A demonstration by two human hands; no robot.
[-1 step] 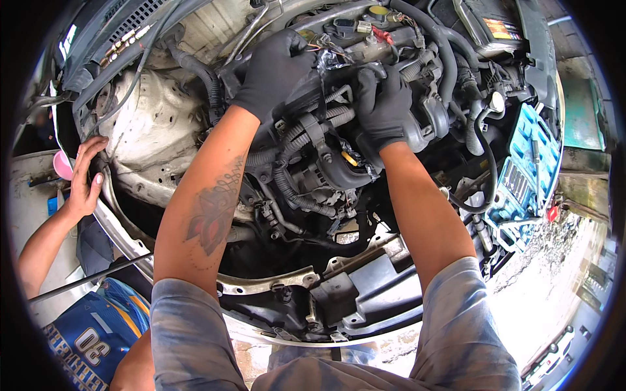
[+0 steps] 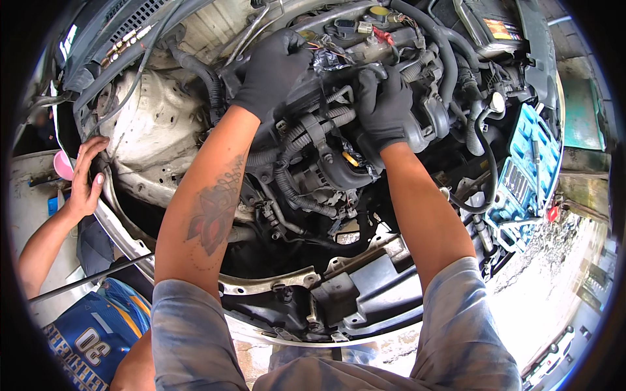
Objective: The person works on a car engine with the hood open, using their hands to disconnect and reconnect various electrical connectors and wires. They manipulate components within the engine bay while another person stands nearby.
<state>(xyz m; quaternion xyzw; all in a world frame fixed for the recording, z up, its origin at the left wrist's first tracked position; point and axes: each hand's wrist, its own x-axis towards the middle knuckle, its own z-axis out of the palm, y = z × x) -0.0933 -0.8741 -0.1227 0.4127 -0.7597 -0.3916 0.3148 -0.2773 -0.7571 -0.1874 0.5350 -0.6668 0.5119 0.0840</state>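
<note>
Both my hands wear black gloves and work over a car engine (image 2: 339, 171). My left hand (image 2: 274, 70) has its fingers curled closed at the back of the engine; what they pinch is hidden. Just right of its fingertips lie thin coloured wires and a shiny black wrapping (image 2: 329, 61). My right hand (image 2: 385, 107) is bent over the engine's black parts, fingers curled down by a black hose end. Whatever is in its grip cannot be made out. Between and below my hands run black corrugated conduits (image 2: 290, 186).
An open blue tool case (image 2: 521, 176) rests on the right edge of the engine bay. A battery (image 2: 499, 29) sits at the back right. At left, another person's hand (image 2: 85, 179) touches the fender, near a thin dark rod (image 2: 91, 277).
Almost nothing differs. The shiny black wrapping beside my left fingertips has shifted very slightly, and my right hand keeps its place.
</note>
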